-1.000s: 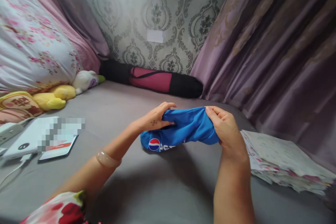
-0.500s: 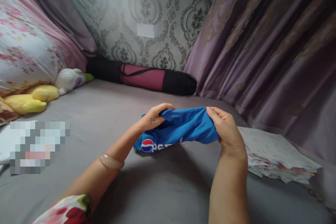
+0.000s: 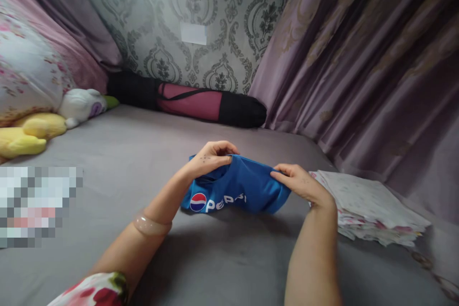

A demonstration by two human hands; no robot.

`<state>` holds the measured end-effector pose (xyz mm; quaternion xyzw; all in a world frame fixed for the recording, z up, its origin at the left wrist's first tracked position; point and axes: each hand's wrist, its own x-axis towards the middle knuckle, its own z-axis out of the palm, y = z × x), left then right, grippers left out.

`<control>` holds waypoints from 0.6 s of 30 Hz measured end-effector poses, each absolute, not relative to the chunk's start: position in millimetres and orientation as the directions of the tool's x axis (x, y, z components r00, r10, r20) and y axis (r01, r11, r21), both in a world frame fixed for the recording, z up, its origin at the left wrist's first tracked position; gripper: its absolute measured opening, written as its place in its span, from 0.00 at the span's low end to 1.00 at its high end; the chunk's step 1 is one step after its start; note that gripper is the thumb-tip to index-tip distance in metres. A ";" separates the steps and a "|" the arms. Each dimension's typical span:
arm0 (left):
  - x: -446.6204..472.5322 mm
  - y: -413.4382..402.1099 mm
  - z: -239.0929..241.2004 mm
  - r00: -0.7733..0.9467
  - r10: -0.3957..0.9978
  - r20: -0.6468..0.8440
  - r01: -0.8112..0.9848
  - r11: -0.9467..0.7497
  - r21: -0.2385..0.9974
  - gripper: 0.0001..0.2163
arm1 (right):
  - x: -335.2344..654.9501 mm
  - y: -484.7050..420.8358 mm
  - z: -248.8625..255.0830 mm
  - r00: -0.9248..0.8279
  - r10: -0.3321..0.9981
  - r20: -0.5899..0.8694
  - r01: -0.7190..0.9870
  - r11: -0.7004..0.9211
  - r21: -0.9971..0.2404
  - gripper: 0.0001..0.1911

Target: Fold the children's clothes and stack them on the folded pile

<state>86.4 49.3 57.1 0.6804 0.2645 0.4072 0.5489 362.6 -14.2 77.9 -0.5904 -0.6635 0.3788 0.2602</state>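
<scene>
A folded blue garment [image 3: 240, 189] with a round red, white and blue logo and white letters lies low over the grey bed sheet [image 3: 150, 153]. My left hand [image 3: 210, 157] pinches its upper left edge, fingers curled over the cloth. My right hand [image 3: 299, 182] grips its right end between thumb and fingers. A pale bangle [image 3: 150, 224] sits on my left wrist.
A stack of folded white floral cloth [image 3: 366, 203] lies right of my right hand, next to mauve curtains [image 3: 376, 81]. A pink and black rolled bag [image 3: 190, 103] rests against the patterned wall. Yellow and white plush toys [image 3: 50, 117] and floral pillows are at the left.
The blue garment came down onto the sheet and spread flatter, showing more of its lettering. My right hand dropped lower at its right end. The view shifted, so the left-side items slid leftward.
</scene>
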 end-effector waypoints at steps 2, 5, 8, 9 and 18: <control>91.5 47.5 52.9 0.612 0.771 0.174 -0.049 -0.183 0.982 0.12 | 367.4 -10.5 69.8 -0.200 0.966 -0.161 0.670 0.015 -0.742 0.16; 100.0 44.7 46.7 0.684 0.720 0.121 -0.004 -0.162 0.987 0.13 | 361.1 -6.0 66.3 -0.212 0.970 -0.116 0.702 0.069 -0.709 0.12; 106.1 42.6 43.3 0.703 0.699 0.132 0.005 -0.191 0.982 0.15 | 340.8 -2.6 71.3 -0.280 0.960 0.017 0.581 0.184 -0.793 0.17; 107.4 42.2 42.7 0.702 0.699 0.139 0.005 -0.200 0.980 0.15 | 333.2 -1.4 72.8 -0.324 0.945 0.046 0.522 0.220 -0.824 0.18; 106.9 44.4 44.9 0.560 0.825 0.078 -0.030 -0.074 0.997 0.18 | 313.6 4.3 67.3 -0.403 0.912 -0.077 0.374 0.088 -0.923 0.20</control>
